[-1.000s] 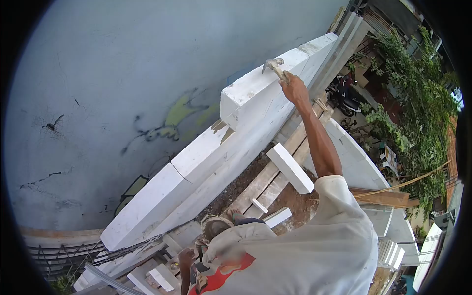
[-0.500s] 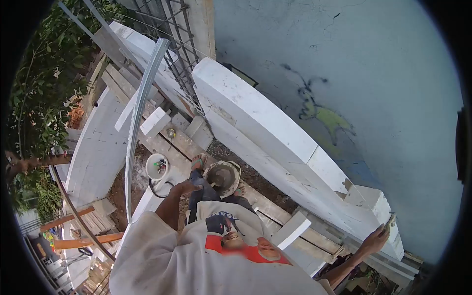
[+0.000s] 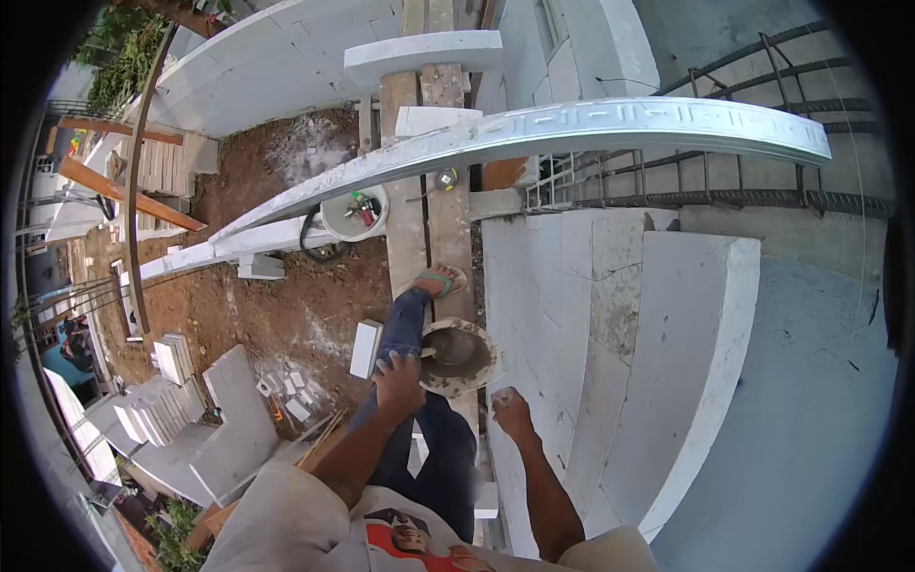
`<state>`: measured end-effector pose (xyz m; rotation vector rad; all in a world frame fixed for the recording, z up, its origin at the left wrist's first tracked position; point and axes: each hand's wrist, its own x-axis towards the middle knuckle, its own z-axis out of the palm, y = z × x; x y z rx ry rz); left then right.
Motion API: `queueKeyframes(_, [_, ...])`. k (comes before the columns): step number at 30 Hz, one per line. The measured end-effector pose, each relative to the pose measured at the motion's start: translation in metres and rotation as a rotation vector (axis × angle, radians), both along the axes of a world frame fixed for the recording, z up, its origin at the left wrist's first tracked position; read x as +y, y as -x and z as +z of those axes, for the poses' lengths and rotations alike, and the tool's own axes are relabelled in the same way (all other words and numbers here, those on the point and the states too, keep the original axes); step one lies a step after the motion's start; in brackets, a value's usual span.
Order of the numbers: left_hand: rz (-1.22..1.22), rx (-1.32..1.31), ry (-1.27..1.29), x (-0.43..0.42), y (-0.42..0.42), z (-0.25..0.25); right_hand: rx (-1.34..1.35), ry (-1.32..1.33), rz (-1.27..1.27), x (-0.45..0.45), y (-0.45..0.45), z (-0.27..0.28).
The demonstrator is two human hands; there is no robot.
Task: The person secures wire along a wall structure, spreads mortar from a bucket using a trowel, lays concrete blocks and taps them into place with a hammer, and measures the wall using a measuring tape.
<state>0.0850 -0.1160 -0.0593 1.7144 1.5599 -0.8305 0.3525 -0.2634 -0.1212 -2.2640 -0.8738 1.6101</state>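
Observation:
My left hand [image 3: 398,383] rests on the knee of my jeans, its fingers apart, left of a round bucket [image 3: 484,370] of grey mortar. A handle sticks out of the mortar. My right hand [image 3: 512,412] is closed, just right of the bucket and beside the white block wall [image 3: 562,334]. Something small and pale shows at its fingertips, too little to name. My sandalled foot [image 3: 440,281] stands on wooden planks [image 3: 405,224] above the bucket in the view.
A long metal channel [image 3: 572,129] crosses overhead. Beyond it are a white bucket [image 3: 367,214] with small items, a tape measure [image 3: 445,179] and steel rebar [image 3: 724,197]. White blocks [image 3: 157,410] are stacked at the lower left, near an orange-brown beam [image 3: 129,194].
The view has swung from the wall top to the planks and bucket. My right hand has come down from the wall top to beside the bucket; the hammer seen earlier is out of sight.

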Motion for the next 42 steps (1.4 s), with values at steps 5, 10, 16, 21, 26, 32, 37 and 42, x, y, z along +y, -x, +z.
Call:
queueKeyframes(5, [0.230,-0.046,-0.077,0.026,0.000,-0.026,-0.099,-0.128,0.208,0.218,-0.028,-0.107])
queueKeyframes(10, [0.464,-0.152,-0.105,0.064,0.013,-0.024,-0.234,-0.140,0.448,0.405,-0.009,-0.254])
queueKeyframes(16, [0.587,-0.079,0.040,0.092,0.021,-0.034,-0.373,-0.153,0.446,0.577,0.062,-0.350])
queueKeyframes(21, [0.710,-0.150,-0.026,0.130,0.021,-0.014,-0.372,-0.218,0.400,0.615,0.099,-0.428])
queueKeyframes(26, [0.647,-0.170,-0.106,0.130,0.023,-0.016,-0.445,-0.385,0.337,0.610,0.099,-0.430])
queueKeyframes(32, [0.682,-0.200,-0.170,0.131,0.026,-0.014,-0.517,-0.267,0.718,0.602,0.120,-0.372])
queueKeyframes(37, [0.614,-0.223,-0.147,0.107,0.032,-0.027,-0.381,-0.066,0.548,0.492,0.127,-0.369])
queueKeyframes(42, [0.452,-0.198,-0.117,0.080,0.036,-0.027,0.276,0.070,-0.194,0.342,0.109,-0.237])
